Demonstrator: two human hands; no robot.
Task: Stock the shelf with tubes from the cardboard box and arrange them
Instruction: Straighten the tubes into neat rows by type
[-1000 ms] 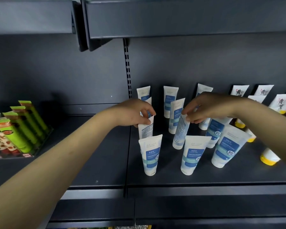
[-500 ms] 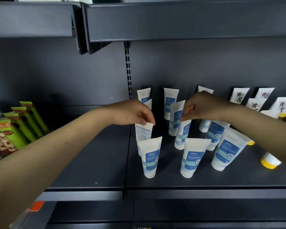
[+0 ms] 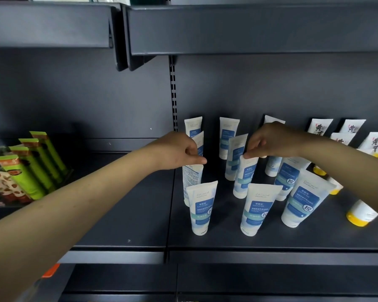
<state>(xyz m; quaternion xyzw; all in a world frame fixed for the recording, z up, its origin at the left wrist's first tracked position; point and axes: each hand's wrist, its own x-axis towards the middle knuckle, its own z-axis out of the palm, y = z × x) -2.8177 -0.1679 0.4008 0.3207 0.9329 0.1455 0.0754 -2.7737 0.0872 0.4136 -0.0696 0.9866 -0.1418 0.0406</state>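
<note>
Head view: working both hands at once among the blue-and-white tubes, right of centre on the shelf [image 3: 122, 214].

Pinching the flat crimp of the back-facing tube [image 3: 191, 179] with the left hand [image 3: 179, 151], thumb and forefinger closing on it, remaining fingers curling loosely toward the palm. Standing cap-down, small print turning outward, at twelve o'clock of the front-left tube [image 3: 202, 208] and just behind it.

Pinching the top edge of the second-row tube [image 3: 244, 177] with the right hand [image 3: 271, 141], fingertips closing on the crimp alone. Standing close to upright, blue label facing forward, at eleven o'clock of the front-middle tube [image 3: 256, 209].

Probably squaring up the second row. For doing it well:
- Twisting the back-facing tube about its cap, bringing the blue label to the front rather than lifting it clear.
- Gripping lightly at the crimp, guarding against tipping, judging by tall bodies on narrow caps.
- Settling each base flat before letting go, and releasing one hand at a time.
- Drawing the wrists up and back, avoiding the front row and the yellow-capped tubes [image 3: 361, 212] at three o'clock.
- Matching gaps to the neighbouring columns.

Not seeing the cardboard box anywhere in frame. Noting green packs [image 3: 31, 166] at nine o'clock, well apart.
</note>
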